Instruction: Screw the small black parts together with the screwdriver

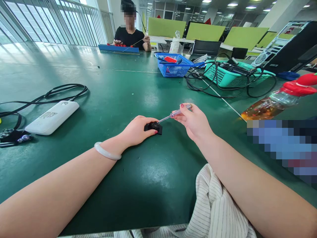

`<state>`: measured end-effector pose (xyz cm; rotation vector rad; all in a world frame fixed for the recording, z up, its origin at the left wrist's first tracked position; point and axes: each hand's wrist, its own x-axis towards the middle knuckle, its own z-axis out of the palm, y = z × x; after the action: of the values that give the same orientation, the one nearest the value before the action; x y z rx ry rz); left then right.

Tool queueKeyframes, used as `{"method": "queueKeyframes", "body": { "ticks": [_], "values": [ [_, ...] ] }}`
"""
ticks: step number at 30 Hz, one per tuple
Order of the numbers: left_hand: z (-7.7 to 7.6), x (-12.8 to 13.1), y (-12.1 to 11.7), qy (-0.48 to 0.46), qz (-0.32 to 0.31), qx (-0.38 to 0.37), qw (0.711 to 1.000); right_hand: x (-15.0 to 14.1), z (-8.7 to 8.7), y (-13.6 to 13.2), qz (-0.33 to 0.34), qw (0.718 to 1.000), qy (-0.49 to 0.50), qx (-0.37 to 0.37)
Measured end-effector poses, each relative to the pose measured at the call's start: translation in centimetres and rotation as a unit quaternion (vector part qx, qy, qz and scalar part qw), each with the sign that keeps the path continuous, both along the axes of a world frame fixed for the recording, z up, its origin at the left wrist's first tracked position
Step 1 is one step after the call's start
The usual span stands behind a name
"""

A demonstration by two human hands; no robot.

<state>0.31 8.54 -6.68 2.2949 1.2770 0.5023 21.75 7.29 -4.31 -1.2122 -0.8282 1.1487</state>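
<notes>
My left hand rests on the green table and pinches a small black part against it. My right hand grips a slim screwdriver with a clear handle. Its metal tip slants down to the left and touches the top of the black part. A pale bangle sits on my left wrist.
A white power bank with black cables lies at the left. A blue basket and a teal basket with tangled cables stand at the back. A tilted bottle with a red cap is at the right. Another person works at the far end.
</notes>
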Motion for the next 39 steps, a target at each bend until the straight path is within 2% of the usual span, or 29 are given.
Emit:
{"method": "queueKeyframes", "body": {
  "ticks": [10, 25, 31, 39],
  "values": [
    [-0.01, -0.06, -0.01, -0.001, -0.004, -0.002, 1.000, 0.05, -0.11, 0.18, -0.027, 0.999, 0.017, 0.015],
    [0.28, 0.02, -0.09, 0.001, -0.006, 0.000, 1.000, 0.28, 0.03, 0.24, -0.078, 0.996, -0.011, 0.033],
    [0.14, -0.02, -0.04, -0.003, -0.004, 0.003, 1.000, 0.04, 0.28, 0.09, -0.055, 0.998, -0.019, 0.008],
    [0.18, -0.01, -0.04, 0.001, -0.004, -0.001, 1.000, 0.15, 0.10, 0.20, -0.038, 0.999, -0.033, 0.016]
  ]
}}
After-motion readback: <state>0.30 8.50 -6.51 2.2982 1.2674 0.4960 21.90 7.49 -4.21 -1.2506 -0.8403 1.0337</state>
